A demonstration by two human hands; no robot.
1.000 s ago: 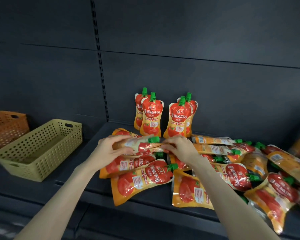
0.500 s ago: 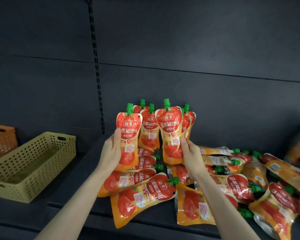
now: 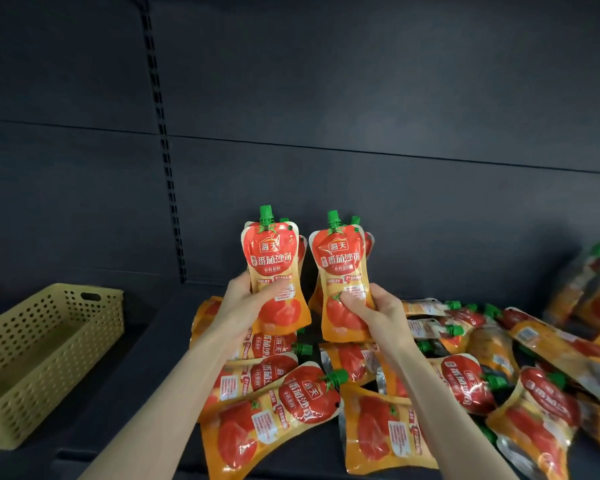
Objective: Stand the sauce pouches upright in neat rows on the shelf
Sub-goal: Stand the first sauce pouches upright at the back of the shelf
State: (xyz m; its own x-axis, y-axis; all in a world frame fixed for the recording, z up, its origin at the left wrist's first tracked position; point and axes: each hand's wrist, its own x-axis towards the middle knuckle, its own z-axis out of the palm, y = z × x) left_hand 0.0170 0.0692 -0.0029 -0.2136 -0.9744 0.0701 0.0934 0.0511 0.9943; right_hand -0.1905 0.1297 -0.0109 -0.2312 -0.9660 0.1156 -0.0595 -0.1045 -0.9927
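Observation:
My left hand [image 3: 246, 301] grips an upright orange-and-red sauce pouch [image 3: 274, 258] with a green cap. My right hand [image 3: 378, 311] grips a second upright pouch [image 3: 342, 268] beside it. Both pouches hang above the dark shelf [image 3: 146, 382], in front of standing pouches [image 3: 368, 242] at the back wall, which they mostly hide. Several more pouches lie flat in a loose heap [image 3: 465, 382] across the shelf from the middle to the right.
A pale yellow perforated basket [image 3: 42, 348] stands on the shelf at the left. A slotted upright rail [image 3: 163, 140] runs down the dark back panel. More pouches [image 3: 593, 289] are piled, blurred, at the far right.
Both hands lifted a pouch each from the heap, turned them upright and carried them toward the standing pouches at the back. The view has moved closer.

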